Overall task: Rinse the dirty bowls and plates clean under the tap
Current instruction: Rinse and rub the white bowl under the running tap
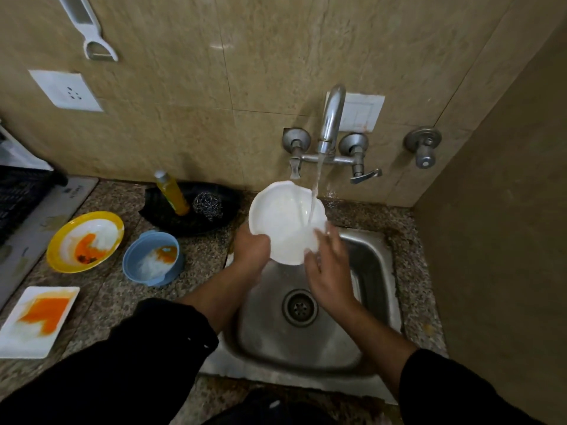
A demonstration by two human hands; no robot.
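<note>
Water [315,191] ran in a thin stream from the wall tap [330,121] onto the inside of a white bowl [282,222], held tilted above the 12 o'clock edge of the steel sink [267,332]. The stream struck the bowl's face toward its 3 o'clock side. The left hand [250,250] gripped the rim at about 8 o'clock, thumb on the inner face and fingers curled behind. The right hand [329,271] lay against the bowl at about 4 o'clock with its fingertips on the wet inside; it was blurred, so I cannot tell whether it pinched the rim or only pressed flat.

Three dirty dishes waited on the granite counter [116,296] at the sink's 9 o'clock – a blue bowl [152,257] nearest, a yellow-rimmed plate [84,240] just beyond it, and a white rectangular plate [36,320] toward 8 o'clock, all smeared orange. At 11 o'clock a black tray [153,207] held a bottle of yellow liquid [171,191] and a steel scrubber [208,205]. The drain [299,308] showed below the hands.
</note>
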